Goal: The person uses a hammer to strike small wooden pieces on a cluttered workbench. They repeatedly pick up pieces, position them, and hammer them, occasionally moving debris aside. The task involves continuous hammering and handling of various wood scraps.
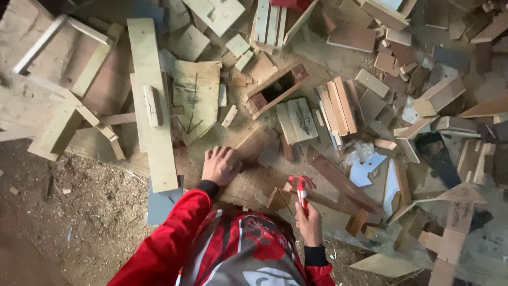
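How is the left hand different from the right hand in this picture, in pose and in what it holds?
The left hand lies flat, palm down, on a wooden board; the right hand is closed around a red tool. The left hand holds nothing; the right hand grips the tool upright. The left hand reaches farther out than the right hand. Both come from red sleeves with black cuffs.

Long plank [153,106] lies left of open box [275,90] among offcuts.

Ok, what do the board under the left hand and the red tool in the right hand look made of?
The board looks like bare, unfinished wood: pale brown, matt, dusty, like the offcuts around it. The red tool looks like glossy plastic or painted metal; too small to tell. The left hand lies flat on the board; the right hand grips the tool.
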